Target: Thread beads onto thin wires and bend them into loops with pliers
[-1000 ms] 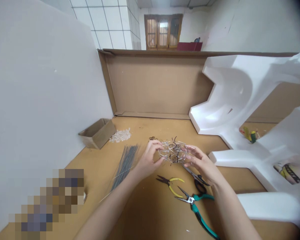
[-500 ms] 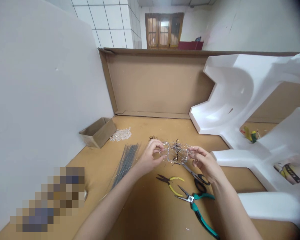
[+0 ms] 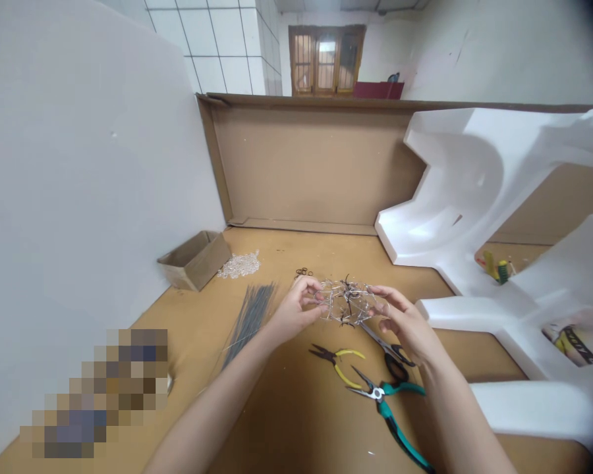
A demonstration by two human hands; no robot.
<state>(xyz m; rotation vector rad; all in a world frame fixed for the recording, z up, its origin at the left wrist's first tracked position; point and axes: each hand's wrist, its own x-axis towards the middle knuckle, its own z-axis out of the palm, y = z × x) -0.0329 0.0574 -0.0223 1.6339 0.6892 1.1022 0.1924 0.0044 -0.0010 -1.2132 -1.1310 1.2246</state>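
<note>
Light is soft, fine detail blurred, right corners dark.

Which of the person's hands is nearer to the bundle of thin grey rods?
Left. The left hand is just right of the thin grey rods; the right hand is farther right, at the other side of the wire frame.

Left forearm (image 3: 212, 401): bare, slants up and rightward from the lower edge. Left wrist (image 3: 271, 334): nearly in line with the forearm. Left hand (image 3: 296, 309): raised, fingers bent above, thumb extended below, tips turned inward in a light grip. Right forearm (image 3: 462, 415): bare, slants up and leftward. Right hand (image 3: 408, 326): faces the left across a narrow gap, upper fingers reaching inward, lower digits curled, grip loose.
</note>
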